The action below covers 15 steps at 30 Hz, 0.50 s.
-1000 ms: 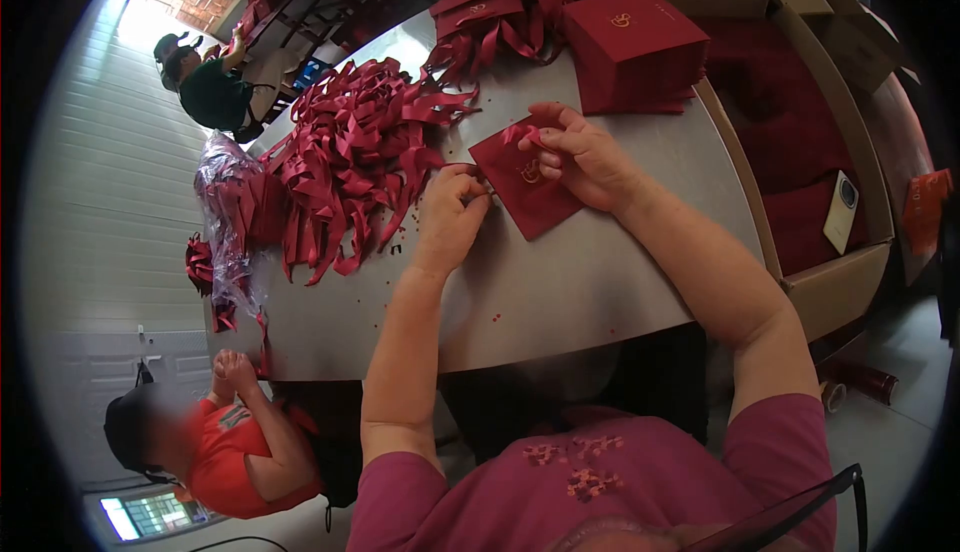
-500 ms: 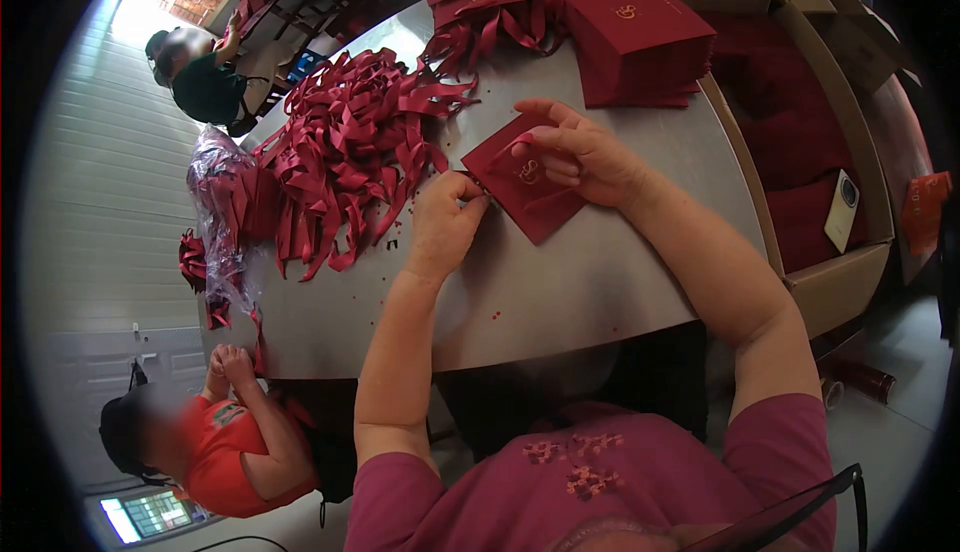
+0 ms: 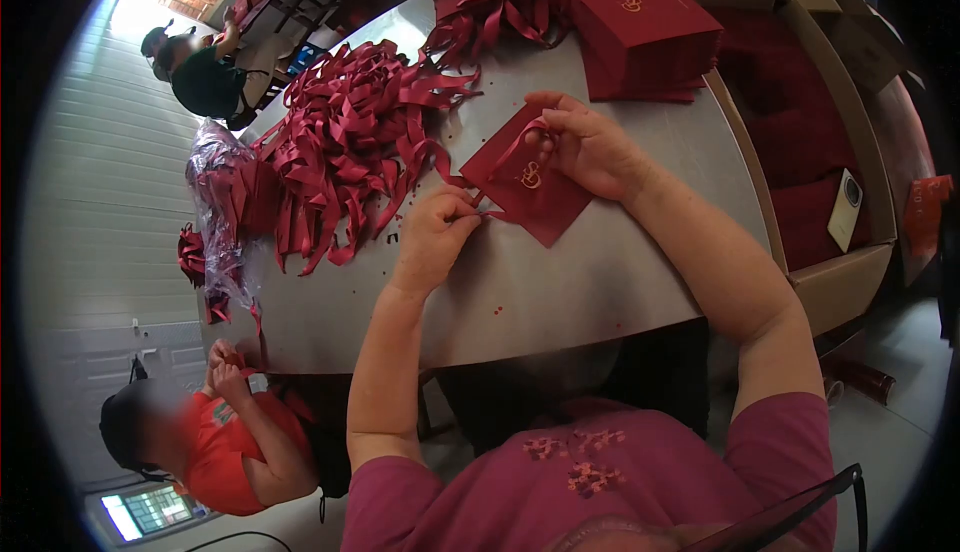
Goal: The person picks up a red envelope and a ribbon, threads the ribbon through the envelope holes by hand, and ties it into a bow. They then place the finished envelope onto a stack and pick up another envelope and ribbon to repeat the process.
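A dark red square card piece with a gold emblem lies on the metal table. A red ribbon runs across it. At its left corner, my left hand pinches a ribbon end between thumb and fingers. My right hand is over the upper right edge, its fingers closed on the ribbon's other part. A large tangled heap of red ribbons lies just left of my hands. Beyond the piece stands a stack of red pieces with the same gold emblem.
More ribboned red pieces lie at the table's far side. An open cardboard box with red contents and a phone stands at right. A person in orange-red sits at left; others in dark clothing are farther back.
My left hand has moved slightly down and away from the piece's corner, drawing the ribbon out. My right hand has shifted up a little, and the ribbon now stretches across the piece.
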### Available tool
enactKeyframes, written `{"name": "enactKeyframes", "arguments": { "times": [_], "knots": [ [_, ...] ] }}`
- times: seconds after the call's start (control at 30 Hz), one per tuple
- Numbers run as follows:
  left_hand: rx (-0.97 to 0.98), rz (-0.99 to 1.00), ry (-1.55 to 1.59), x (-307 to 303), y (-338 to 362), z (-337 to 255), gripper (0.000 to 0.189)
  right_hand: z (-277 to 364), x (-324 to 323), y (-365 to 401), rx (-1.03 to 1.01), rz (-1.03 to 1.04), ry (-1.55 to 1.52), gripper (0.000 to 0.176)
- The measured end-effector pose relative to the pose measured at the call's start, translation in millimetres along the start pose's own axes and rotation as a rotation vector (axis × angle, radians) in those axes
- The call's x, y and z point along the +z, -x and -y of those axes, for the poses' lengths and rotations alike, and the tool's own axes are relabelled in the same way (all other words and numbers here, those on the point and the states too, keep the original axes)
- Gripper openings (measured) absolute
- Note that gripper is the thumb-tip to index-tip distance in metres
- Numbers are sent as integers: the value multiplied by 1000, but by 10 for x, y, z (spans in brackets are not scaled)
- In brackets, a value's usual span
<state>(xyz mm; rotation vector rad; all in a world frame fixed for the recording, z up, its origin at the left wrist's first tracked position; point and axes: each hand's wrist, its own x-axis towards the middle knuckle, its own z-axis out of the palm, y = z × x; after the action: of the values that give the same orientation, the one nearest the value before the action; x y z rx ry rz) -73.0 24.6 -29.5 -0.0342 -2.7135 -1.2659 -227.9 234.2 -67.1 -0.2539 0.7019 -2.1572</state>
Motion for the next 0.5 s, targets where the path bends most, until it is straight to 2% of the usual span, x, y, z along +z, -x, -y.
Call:
{"name": "enactKeyframes", "arguments": {
  "times": [0.07,0.13,0.27,0.37,0.43,0.5],
  "knots": [
    [-2,-9,21,-2,51,-7,7,-1,13,0,0,-23,-5,30],
    [-113,-1,86,4,107,-48,5,6,49,7,-3,-39,12,31],
    [-176,-7,125,50,252,-76,5,-30,-1,-17,-18,-15,33,32],
    [-224,-10,64,20,278,-185,10,4,33,9,3,-10,22,27],
    [-260,-99,-244,-21,260,-225,17,6,78,26,1,-32,43,29],
    [-260,-177,-213,17,168,-227,20,-10,92,21,-3,-53,61,31]
  ]
}}
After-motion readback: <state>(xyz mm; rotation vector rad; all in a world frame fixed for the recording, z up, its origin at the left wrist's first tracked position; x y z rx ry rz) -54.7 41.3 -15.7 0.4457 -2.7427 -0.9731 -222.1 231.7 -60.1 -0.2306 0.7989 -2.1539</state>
